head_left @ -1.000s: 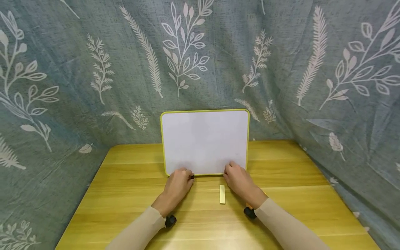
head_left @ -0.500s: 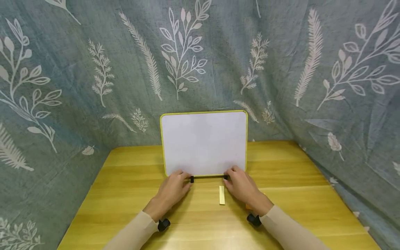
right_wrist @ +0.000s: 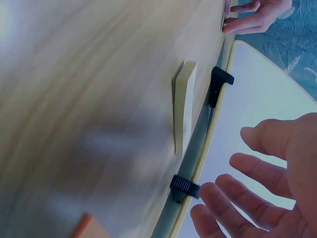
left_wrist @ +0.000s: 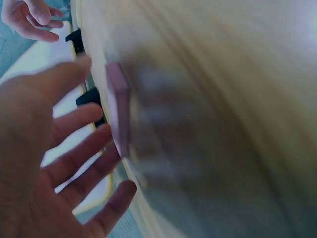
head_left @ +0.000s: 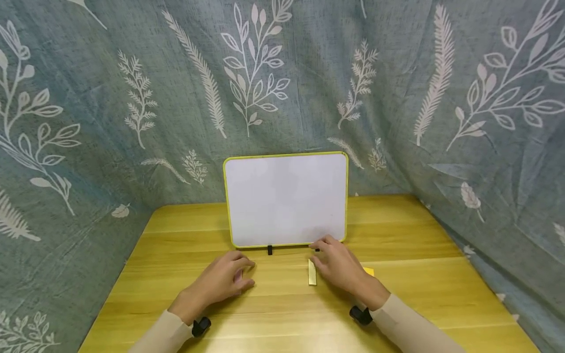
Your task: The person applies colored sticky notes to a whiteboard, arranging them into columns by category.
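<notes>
A white board with a yellow rim stands upright in two black feet, one of them the left foot. My left hand is spread over a pink block on the table; its fingers are not closed round it, and whether they touch it I cannot tell. Near the board's lower right stands my right hand, fingers relaxed and holding nothing. A pale yellow strip-shaped block lies beside its thumb. The right foot is partly hidden by that hand in the head view.
An orange-yellow piece lies on the wooden table behind my right wrist, partly hidden. A grey-green curtain with white leaf prints hangs behind the board and along both sides. Each wrist carries a black camera.
My left hand has left the board's left foot and moved left and nearer, over the pink block. The right hand has loosened from the right foot and drawn slightly back.
</notes>
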Demonstrator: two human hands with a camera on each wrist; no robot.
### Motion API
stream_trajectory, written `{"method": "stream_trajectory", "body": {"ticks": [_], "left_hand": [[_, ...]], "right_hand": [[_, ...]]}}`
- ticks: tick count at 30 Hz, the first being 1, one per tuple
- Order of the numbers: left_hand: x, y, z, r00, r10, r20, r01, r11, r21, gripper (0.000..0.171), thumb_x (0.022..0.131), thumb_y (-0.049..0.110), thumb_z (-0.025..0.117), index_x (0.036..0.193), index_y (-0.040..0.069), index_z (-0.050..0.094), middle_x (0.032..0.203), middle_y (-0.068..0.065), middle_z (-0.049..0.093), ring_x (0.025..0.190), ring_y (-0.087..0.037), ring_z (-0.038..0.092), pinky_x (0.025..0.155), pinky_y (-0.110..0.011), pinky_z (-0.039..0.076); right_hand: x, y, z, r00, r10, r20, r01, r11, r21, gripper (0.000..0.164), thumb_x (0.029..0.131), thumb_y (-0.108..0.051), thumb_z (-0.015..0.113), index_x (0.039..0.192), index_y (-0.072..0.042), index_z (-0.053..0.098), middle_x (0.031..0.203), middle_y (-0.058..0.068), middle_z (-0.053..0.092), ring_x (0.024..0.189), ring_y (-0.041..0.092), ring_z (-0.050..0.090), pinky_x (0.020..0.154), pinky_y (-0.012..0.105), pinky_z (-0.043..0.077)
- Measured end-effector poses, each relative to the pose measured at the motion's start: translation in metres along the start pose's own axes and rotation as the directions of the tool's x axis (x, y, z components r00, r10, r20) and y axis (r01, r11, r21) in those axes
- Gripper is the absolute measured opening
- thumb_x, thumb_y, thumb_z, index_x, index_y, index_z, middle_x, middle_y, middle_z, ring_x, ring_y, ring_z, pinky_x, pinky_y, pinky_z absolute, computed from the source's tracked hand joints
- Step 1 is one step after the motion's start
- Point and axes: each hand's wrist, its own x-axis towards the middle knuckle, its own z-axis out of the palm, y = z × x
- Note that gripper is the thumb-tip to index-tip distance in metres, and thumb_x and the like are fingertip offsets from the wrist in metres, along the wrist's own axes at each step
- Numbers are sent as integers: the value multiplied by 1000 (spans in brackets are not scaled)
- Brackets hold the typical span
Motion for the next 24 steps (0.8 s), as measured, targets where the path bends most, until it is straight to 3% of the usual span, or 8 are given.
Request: {"method": "stream_trajectory", "body": {"ticks": [5, 11, 17, 24], "left_hand": [[-10, -7, -4, 998, -11, 62, 14, 999, -52, 61, 101, 49, 93, 150, 16, 78, 155, -10, 72, 140, -35, 73, 119, -60, 61], [-22, -16, -11, 994, -46, 102, 52, 997, -56, 73, 96, 56, 96, 156, 22, 74, 153, 0, 69, 138, -27, 71, 118, -60, 61], [-27, -21, -16, 993, -42, 109, 46, 998, -34, 69, 94, 49, 99, 152, 20, 75, 147, 1, 69, 134, -23, 70, 117, -61, 59], [-24, -19, -12, 993, -36, 108, 40, 998, -40, 64, 94, 48, 100, 147, 19, 79, 143, 2, 71, 132, -22, 71, 117, -60, 59]], "right_hand": [[-1, -8, 1, 999, -23, 29, 22, 999, 39, 31, 108, -16, 85, 137, -5, 82, 136, 11, 77, 114, 31, 79, 89, 43, 69], [-1, -14, 4, 995, -90, 34, 88, 995, 54, 31, 109, -17, 85, 139, -6, 82, 137, 10, 77, 114, 30, 78, 90, 42, 69], [-1, -17, 6, 985, -162, 56, 160, 986, 48, 32, 110, -17, 83, 141, -7, 81, 140, 10, 77, 124, 29, 78, 98, 46, 70], [2, -25, 8, 975, -207, 84, 202, 977, 65, 30, 112, -19, 82, 139, -7, 81, 142, 9, 77, 133, 30, 75, 108, 50, 67]]}}
